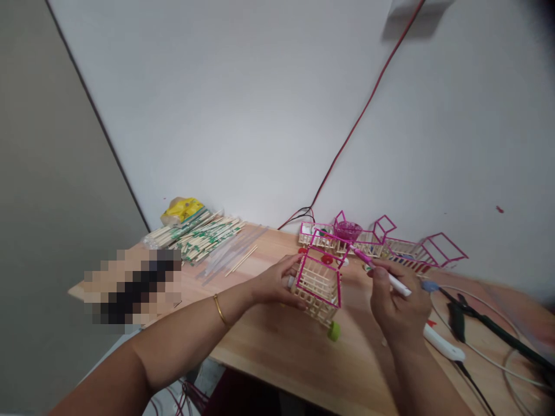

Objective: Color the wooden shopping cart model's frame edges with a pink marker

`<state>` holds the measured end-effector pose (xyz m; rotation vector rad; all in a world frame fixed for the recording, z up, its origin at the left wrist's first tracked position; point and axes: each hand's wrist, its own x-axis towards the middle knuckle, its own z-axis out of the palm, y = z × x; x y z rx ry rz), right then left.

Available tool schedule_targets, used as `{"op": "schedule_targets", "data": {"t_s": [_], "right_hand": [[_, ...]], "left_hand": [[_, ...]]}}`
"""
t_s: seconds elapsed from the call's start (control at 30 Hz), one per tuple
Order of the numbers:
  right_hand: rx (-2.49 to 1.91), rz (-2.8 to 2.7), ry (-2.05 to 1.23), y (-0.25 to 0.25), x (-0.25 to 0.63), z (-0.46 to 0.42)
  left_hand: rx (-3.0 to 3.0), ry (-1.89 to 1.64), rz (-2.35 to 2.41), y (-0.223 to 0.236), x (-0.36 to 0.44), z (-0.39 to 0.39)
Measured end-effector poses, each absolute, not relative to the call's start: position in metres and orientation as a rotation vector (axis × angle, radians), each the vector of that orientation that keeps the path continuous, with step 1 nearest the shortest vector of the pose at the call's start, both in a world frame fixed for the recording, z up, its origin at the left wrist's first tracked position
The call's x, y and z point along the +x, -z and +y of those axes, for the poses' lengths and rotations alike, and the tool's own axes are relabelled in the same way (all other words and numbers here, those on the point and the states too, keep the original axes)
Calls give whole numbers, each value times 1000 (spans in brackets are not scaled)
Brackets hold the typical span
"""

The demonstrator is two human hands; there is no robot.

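Observation:
A small toy cart [318, 289] built of wooden sticks, with a pink-painted top rim, is gripped at its left side by my left hand [275, 283]. It is tilted a little above the table, and a green wheel [333, 331] shows at its lower corner. My right hand [399, 303] is closed around a paintbrush [399, 284] with a white handle and pink-stained front. The brush tip is at the cart's pink handle frame [344, 254]; whether they touch I cannot tell. Behind them is a plastic cup with pink paint [348, 231].
More stick carts with pink rims [407, 248] line the wall. Stick bundles [208, 237], a yellow packet [182, 209] and loose sticks [241, 261] lie at the left. On the right are a white corded tool [444, 344], cables and black-handled pliers [457, 320]. The wooden table [277, 346] has its front edge below.

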<state>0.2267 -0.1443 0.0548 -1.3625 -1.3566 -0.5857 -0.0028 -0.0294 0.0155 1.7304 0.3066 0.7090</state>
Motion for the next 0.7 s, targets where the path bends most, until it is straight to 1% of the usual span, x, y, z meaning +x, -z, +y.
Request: {"op": "schedule_targets", "data": {"t_s": [0.27, 0.47, 0.7], "right_hand": [[-1397, -1282, 597, -55, 230, -145], [-1405, -1351, 575, -53, 232, -142], [-1445, -1217, 598, -55, 230, -145]], "left_hand": [[1775, -707, 327, -12, -4, -27], [1744, -702, 327, -15, -3, -30], [1785, -718, 313, -15, -4, -29]]}}
